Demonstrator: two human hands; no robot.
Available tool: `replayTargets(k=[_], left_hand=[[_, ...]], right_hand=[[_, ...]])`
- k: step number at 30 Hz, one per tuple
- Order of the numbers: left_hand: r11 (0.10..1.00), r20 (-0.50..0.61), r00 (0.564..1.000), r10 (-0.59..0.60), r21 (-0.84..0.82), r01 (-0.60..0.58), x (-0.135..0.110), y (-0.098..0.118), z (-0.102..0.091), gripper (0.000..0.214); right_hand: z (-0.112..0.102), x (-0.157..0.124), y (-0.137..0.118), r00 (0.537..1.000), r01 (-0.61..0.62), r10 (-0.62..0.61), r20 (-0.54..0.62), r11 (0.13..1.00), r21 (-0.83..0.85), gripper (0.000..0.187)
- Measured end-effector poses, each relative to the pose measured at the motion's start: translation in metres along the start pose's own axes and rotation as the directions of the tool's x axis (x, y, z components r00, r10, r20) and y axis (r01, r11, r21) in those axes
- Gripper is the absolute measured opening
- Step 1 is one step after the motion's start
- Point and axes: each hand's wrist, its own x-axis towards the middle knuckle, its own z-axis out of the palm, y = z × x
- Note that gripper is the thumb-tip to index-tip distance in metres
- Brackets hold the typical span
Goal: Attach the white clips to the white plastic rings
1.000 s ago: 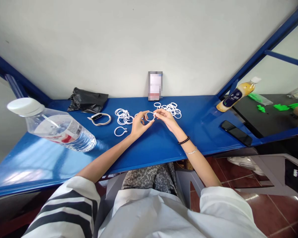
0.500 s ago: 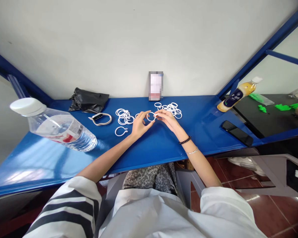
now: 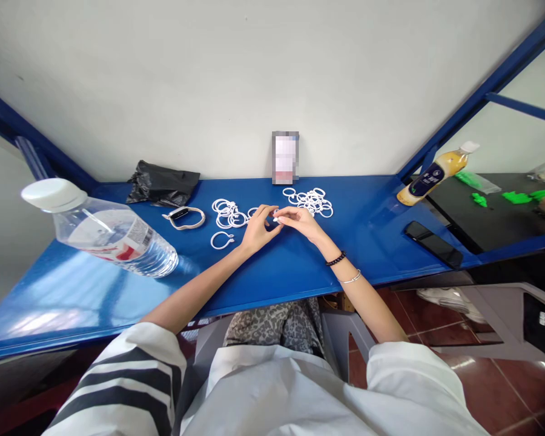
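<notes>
left hand [image 3: 258,230]: fingers curved, slightly parted, hold cannot be told | right hand [image 3: 301,221]: fingers pinched on white ring [image 3: 276,219], mostly hidden, centre of frame | left ring pile [image 3: 229,221] and right ring pile [image 3: 316,195]: on blue table [image 3: 272,272], flanking the hands

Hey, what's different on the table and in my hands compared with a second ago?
The white ring between your left hand and right hand showed as a round loop; now only a small white part shows at the fingertips, so it seems turned or covered. No letting go is visible. The water bottle, watch and black bag stayed put.
</notes>
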Motion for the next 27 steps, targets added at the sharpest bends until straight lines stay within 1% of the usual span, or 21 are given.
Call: replayTargets(k=[2,4,6,7,8,11,13,19,27], left_hand=[[1.0,0.005,1.0,0.0,-0.004,0.0,0.0,0.0,0.0,0.035],[1.0,0.003,1.0,-0.004,0.008,0.004,0.0,0.001,0.0,0.036],[1.0,0.001,1.0,-0.009,0.019,0.009,0.0,0.001,-0.001,0.038],[1.0,0.002,1.0,-0.009,0.022,0.009,-0.001,0.001,-0.001,0.039],[1.0,0.003,1.0,-0.008,0.023,0.008,-0.001,0.002,-0.001,0.039],[1.0,-0.004,1.0,0.002,0.028,-0.002,-0.001,0.003,-0.002,0.04],[0.999,-0.012,1.0,0.009,0.032,-0.009,0.0,0.004,-0.002,0.039],[1.0,0.0,1.0,0.004,0.027,-0.004,0.0,0.005,-0.003,0.038],[0.998,-0.013,1.0,0.027,0.061,-0.026,0.0,0.001,-0.001,0.04]], right_hand=[[0.001,0.001,0.001,0.998,0.028,-0.03,-0.049,0.999,-0.043,0.026],[-0.001,0.002,0.003,0.987,0.037,-0.053,-0.151,0.993,-0.109,0.025],[-0.004,0.003,0.005,0.964,0.009,-0.053,-0.261,0.986,-0.169,0.023],[-0.006,0.004,0.006,0.956,-0.013,-0.039,-0.289,0.984,-0.177,0.023],[-0.007,0.004,0.007,0.957,-0.036,-0.012,-0.291,0.986,-0.161,0.022],[-0.008,0.005,0.008,0.97,-0.116,0.099,-0.224,0.991,-0.063,0.022],[-0.007,0.005,0.007,0.969,-0.149,0.143,-0.2,0.989,-0.014,0.022],[-0.008,0.003,0.001,0.962,-0.163,0.17,-0.212,0.985,0.051,0.024],[-0.009,0.002,-0.003,0.955,-0.179,0.193,-0.223,0.981,0.081,0.022]])
